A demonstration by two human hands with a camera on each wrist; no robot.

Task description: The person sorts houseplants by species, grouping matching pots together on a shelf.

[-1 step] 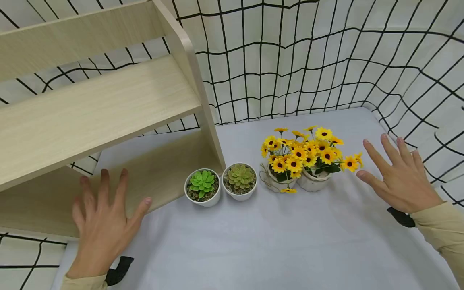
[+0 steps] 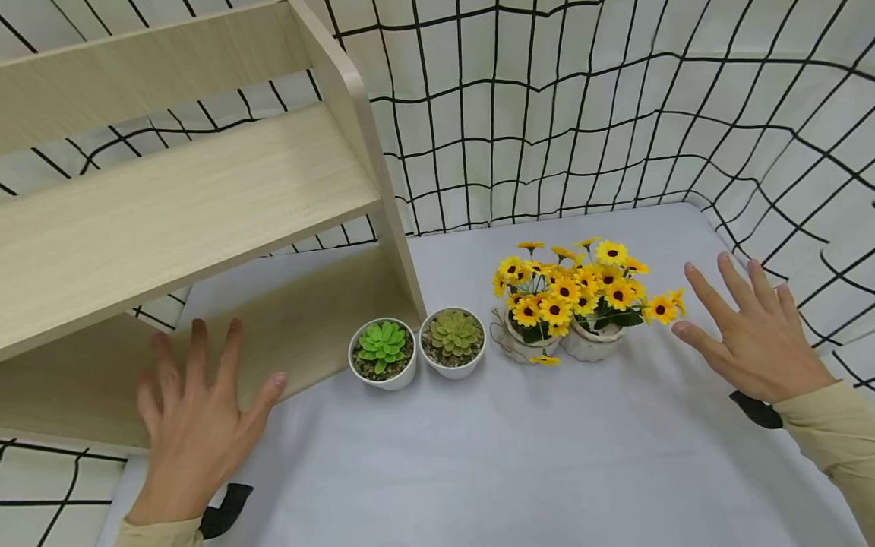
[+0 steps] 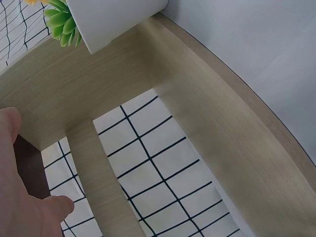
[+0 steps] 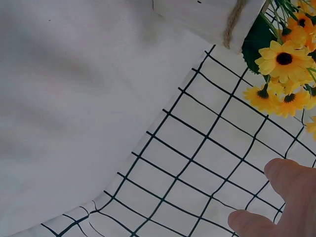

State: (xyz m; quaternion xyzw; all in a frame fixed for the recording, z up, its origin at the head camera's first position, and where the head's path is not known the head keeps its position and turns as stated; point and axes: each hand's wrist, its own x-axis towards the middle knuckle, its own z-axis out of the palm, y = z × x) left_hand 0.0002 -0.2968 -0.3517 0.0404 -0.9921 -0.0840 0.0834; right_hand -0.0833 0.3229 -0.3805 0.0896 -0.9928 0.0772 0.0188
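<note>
In the head view my left hand (image 2: 198, 425) is spread with its fingers apart at the front of the wooden shelf unit (image 2: 205, 182), over its lower board. Nothing is in its grasp. My right hand (image 2: 766, 342) has its fingers extended to the right of two pots of yellow flowers (image 2: 554, 292), its thumb close to the outermost bloom. Between the hands stand two small white pots, one with a bright green succulent (image 2: 381, 346) and one with a duller green succulent (image 2: 453, 333). The first succulent's pot (image 3: 118, 19) shows at the top of the left wrist view.
A white cloth with a black grid (image 2: 547, 99) lines the back and right side. The white tabletop (image 2: 478, 463) stretches between both arms. The shelf unit's upright side panel (image 2: 362, 144) rises behind the succulents.
</note>
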